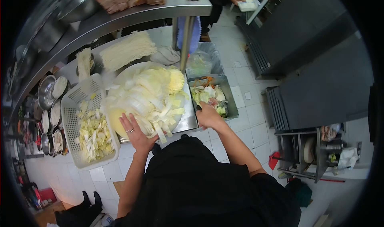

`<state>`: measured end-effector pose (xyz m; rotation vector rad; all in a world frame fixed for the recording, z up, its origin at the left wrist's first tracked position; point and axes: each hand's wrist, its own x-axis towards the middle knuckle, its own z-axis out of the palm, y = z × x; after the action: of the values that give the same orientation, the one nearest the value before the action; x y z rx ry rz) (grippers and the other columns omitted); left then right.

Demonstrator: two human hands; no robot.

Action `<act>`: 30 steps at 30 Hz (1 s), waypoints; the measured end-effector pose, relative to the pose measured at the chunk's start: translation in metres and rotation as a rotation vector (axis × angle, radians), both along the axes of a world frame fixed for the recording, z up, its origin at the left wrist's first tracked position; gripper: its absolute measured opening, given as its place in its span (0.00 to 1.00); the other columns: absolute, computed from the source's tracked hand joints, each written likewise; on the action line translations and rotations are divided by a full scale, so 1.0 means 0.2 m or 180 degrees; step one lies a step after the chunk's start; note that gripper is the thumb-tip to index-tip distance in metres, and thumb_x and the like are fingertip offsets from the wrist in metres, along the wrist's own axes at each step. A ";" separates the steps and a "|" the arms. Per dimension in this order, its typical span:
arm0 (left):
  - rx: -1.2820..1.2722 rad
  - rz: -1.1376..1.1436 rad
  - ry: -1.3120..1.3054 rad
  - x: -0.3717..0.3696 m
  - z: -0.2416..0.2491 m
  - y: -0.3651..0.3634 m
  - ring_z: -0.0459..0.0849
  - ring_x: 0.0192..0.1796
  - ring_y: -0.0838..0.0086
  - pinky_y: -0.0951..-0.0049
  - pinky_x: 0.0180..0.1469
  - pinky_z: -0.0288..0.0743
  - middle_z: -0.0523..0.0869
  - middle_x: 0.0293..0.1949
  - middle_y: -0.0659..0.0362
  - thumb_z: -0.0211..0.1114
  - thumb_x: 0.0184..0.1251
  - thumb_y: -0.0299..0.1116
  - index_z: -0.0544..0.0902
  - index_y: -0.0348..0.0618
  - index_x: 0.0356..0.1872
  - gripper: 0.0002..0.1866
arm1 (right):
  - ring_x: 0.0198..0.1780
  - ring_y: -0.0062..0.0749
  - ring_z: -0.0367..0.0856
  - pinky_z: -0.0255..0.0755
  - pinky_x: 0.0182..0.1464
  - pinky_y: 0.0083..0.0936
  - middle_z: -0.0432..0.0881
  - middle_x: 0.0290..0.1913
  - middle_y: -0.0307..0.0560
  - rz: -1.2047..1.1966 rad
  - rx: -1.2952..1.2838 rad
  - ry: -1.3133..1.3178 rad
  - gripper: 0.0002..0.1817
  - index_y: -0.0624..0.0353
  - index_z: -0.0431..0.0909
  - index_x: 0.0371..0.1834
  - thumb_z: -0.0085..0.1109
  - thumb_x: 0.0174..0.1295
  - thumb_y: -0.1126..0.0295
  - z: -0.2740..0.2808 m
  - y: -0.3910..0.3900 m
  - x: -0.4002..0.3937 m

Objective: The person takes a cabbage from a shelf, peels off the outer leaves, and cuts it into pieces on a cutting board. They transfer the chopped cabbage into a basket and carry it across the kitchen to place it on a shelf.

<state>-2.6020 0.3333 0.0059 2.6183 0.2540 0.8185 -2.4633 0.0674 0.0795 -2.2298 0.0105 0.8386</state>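
Observation:
Sliced napa cabbage [146, 89] is heaped on a round, pale cutting board [117, 123] at the counter's front edge. My left hand [138, 134] lies on the near left of the board with its fingers spread, fingertips beside the cabbage strips. To the right of the counter, my right hand [211, 116] is closed at the near left side of a grey bin [233, 110]. A bit of a dark handle [199, 107] shows by its thumb; the rest is hidden. Cabbage leaves and scraps [208, 93] fill the bin.
A white perforated basket [69, 123] with chopped cabbage [96, 137] stands left. Behind the board lie pale noodle-like sheets [129, 50] and a cloth [166, 55]. A metal shelf [176, 10] overhangs the counter, with a post [186, 43]. Another person's hand [237, 0] holds a white package.

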 end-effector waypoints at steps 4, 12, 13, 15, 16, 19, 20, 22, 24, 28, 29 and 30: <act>-0.0151 0.0059 0.0056 -0.01 0.00 0.00 0.45 0.82 0.29 0.37 0.80 0.49 0.48 0.82 0.30 0.81 0.32 0.75 0.50 0.33 0.83 0.81 | 0.29 0.41 0.89 0.84 0.30 0.36 0.88 0.34 0.59 0.0058 0.0000 0.0252 0.34 0.74 0.61 0.77 0.50 0.70 0.67 -0.12 0.07 0.23; -0.0484 0.0318 0.0105 0.00 0.04 0.00 0.45 0.83 0.31 0.38 0.79 0.50 0.45 0.80 0.26 0.84 0.29 0.72 0.46 0.32 0.83 0.84 | 0.49 0.59 0.88 0.78 0.59 0.47 0.89 0.47 0.60 0.1165 0.0005 -0.1787 0.30 0.64 0.73 0.70 0.59 0.70 0.59 0.44 0.32 0.15; -0.0476 0.0393 0.0082 0.01 0.05 0.01 0.45 0.83 0.31 0.38 0.79 0.50 0.45 0.80 0.26 0.84 0.29 0.72 0.46 0.32 0.83 0.84 | 0.53 0.59 0.87 0.78 0.59 0.47 0.88 0.52 0.61 0.1328 0.0269 -0.1658 0.31 0.62 0.73 0.71 0.61 0.69 0.57 0.50 0.39 0.13; -0.0563 0.0381 0.0161 0.01 0.08 0.02 0.49 0.82 0.33 0.40 0.78 0.53 0.47 0.80 0.27 0.85 0.26 0.71 0.45 0.31 0.83 0.85 | 0.56 0.58 0.86 0.77 0.60 0.47 0.86 0.57 0.62 0.1563 0.0549 -0.1525 0.33 0.60 0.73 0.73 0.64 0.68 0.55 0.51 0.52 0.12; -0.0564 0.0457 0.0140 0.01 0.09 0.02 0.49 0.82 0.33 0.40 0.78 0.53 0.47 0.80 0.27 0.85 0.26 0.71 0.45 0.31 0.83 0.85 | 0.58 0.58 0.84 0.77 0.61 0.47 0.84 0.60 0.63 0.1910 0.0375 -0.2029 0.34 0.59 0.72 0.73 0.64 0.68 0.53 0.47 0.59 0.13; -0.0622 0.0550 0.0337 0.04 0.10 0.06 0.52 0.81 0.35 0.42 0.76 0.55 0.50 0.80 0.28 0.85 0.26 0.70 0.46 0.30 0.82 0.85 | 0.61 0.58 0.83 0.76 0.63 0.46 0.79 0.66 0.66 0.2501 -0.0180 -0.2267 0.40 0.57 0.68 0.76 0.64 0.66 0.46 0.46 0.83 0.13; -0.0750 0.0473 0.0206 0.05 0.09 0.08 0.53 0.81 0.37 0.42 0.77 0.54 0.51 0.80 0.29 0.86 0.29 0.68 0.46 0.30 0.82 0.83 | 0.62 0.59 0.83 0.75 0.65 0.46 0.79 0.65 0.67 0.2582 -0.0513 -0.2200 0.44 0.56 0.67 0.78 0.63 0.64 0.40 0.44 0.90 0.12; -0.0868 0.0490 0.0065 0.06 0.06 0.12 0.54 0.81 0.38 0.43 0.77 0.54 0.53 0.80 0.31 0.86 0.31 0.66 0.47 0.29 0.82 0.81 | 0.63 0.60 0.82 0.74 0.66 0.46 0.80 0.64 0.67 0.2746 -0.0809 -0.2150 0.48 0.55 0.66 0.79 0.62 0.62 0.35 0.40 1.01 0.10; -0.0689 0.0350 0.0062 0.08 0.05 0.14 0.57 0.79 0.40 0.44 0.77 0.55 0.56 0.80 0.36 0.85 0.35 0.61 0.47 0.30 0.82 0.77 | 0.63 0.63 0.81 0.74 0.66 0.47 0.81 0.63 0.69 0.2774 -0.0939 -0.1962 0.53 0.54 0.66 0.79 0.59 0.57 0.27 0.36 1.11 0.10; -0.1071 0.0560 0.0313 0.13 0.10 0.19 0.60 0.77 0.42 0.47 0.77 0.55 0.58 0.80 0.41 0.83 0.36 0.59 0.47 0.30 0.82 0.76 | 0.64 0.62 0.82 0.75 0.65 0.47 0.81 0.63 0.70 0.2642 -0.0733 -0.1571 0.55 0.53 0.67 0.78 0.58 0.55 0.24 0.30 1.24 0.07; -0.1226 0.0520 0.0297 0.14 0.11 0.21 0.61 0.76 0.43 0.48 0.76 0.56 0.59 0.80 0.42 0.82 0.35 0.57 0.47 0.31 0.82 0.75 | 0.63 0.62 0.82 0.75 0.64 0.46 0.82 0.62 0.71 0.2594 -0.0814 -0.1643 0.53 0.52 0.69 0.77 0.58 0.56 0.25 0.31 1.27 0.05; -0.1391 0.0464 0.0293 0.14 0.11 0.21 0.62 0.75 0.43 0.48 0.76 0.56 0.59 0.80 0.43 0.82 0.35 0.54 0.47 0.32 0.82 0.74 | 0.62 0.62 0.83 0.75 0.64 0.46 0.82 0.61 0.71 0.2533 -0.0903 -0.1699 0.51 0.51 0.71 0.76 0.59 0.56 0.26 0.31 1.28 0.03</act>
<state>-2.5743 0.3757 0.0279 2.2447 0.5849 0.6056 -2.4580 0.3228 0.1420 -2.6828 -1.1299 0.6129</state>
